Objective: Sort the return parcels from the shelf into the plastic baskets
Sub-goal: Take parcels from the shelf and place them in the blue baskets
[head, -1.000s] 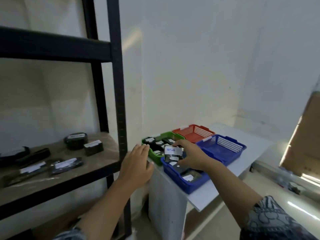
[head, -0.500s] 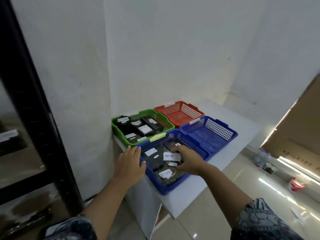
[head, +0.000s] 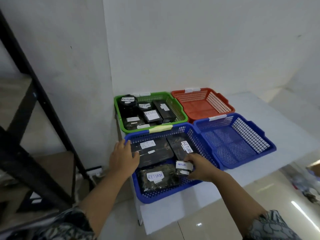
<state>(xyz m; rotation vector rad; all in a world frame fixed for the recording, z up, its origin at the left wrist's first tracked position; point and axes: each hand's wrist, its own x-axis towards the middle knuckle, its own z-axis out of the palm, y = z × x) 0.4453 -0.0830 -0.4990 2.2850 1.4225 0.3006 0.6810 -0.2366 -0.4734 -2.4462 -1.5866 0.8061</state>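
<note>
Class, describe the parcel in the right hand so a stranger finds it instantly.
On the white table, find the near blue basket. By its right wall the right hand grips a small black parcel, the smallest there, labelled RETUR.

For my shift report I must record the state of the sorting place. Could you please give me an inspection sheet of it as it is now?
Surface: white table, carrying four baskets close together in two rows.
Job's things: green plastic basket holds several black parcels labelled RETURN; near blue plastic basket holds four, one in hand; orange-red plastic basket and right blue plastic basket hold none.
Clutter: blurred objects on the floor at right.
Grippers: left hand rests flat on the near blue basket's left side; right hand pinches a small black parcel inside it.
Cables: nothing seen.
Surroundings: black metal shelf frame at left, white walls, glossy floor.
</note>
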